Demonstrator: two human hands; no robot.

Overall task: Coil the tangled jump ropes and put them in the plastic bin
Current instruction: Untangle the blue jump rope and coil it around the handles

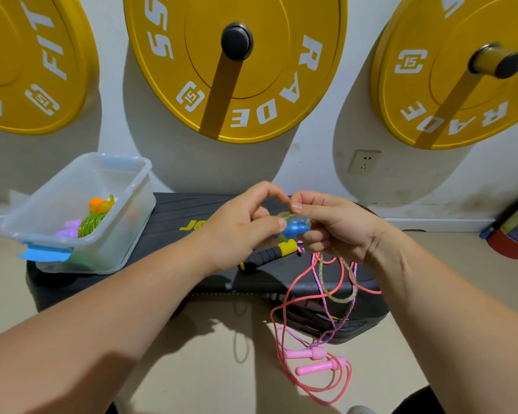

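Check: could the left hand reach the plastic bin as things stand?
Probably yes: the plastic bin stands open on the black step beside the left hand with nothing between them, though that hand pinches the blue handle.

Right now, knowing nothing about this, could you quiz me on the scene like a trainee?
1. True or false: the bin is empty.
2. The handle held between the left hand and right hand is: A red, B blue, C white.
3. Fill in: the pink handles lie on the ____.
Key: 1 false, a green coil lies inside; 2 B; 3 floor.
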